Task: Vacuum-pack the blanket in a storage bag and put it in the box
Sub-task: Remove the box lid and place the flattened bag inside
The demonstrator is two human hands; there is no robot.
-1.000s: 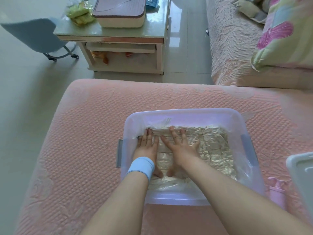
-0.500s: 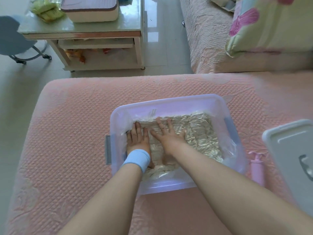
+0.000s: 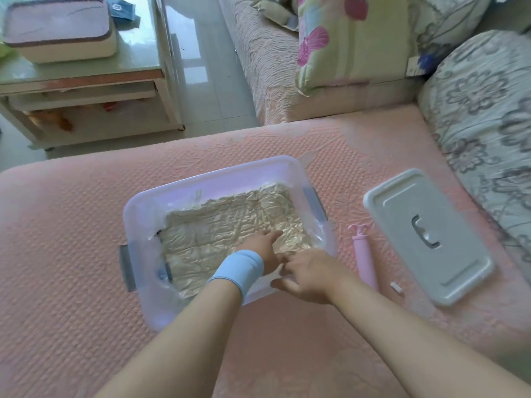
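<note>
Head view. Since half a second ago, both of your hands have slid from the box's left half toward its near right corner. The cream blanket in its clear vacuum bag (image 3: 224,225), crinkled flat, lies inside the translucent lilac plastic box (image 3: 201,182) on the pink quilted cover (image 3: 71,225). Your left hand (image 3: 263,248) rests on the pack, fingers straight and close together. Your right hand (image 3: 310,275) is at the near right rim, fingers loosely bent; whether they pinch the bag's edge cannot be told. Count: one box, one pack, one grey rectangular lid (image 3: 425,234), one pink hand pump (image 3: 363,258).
</note>
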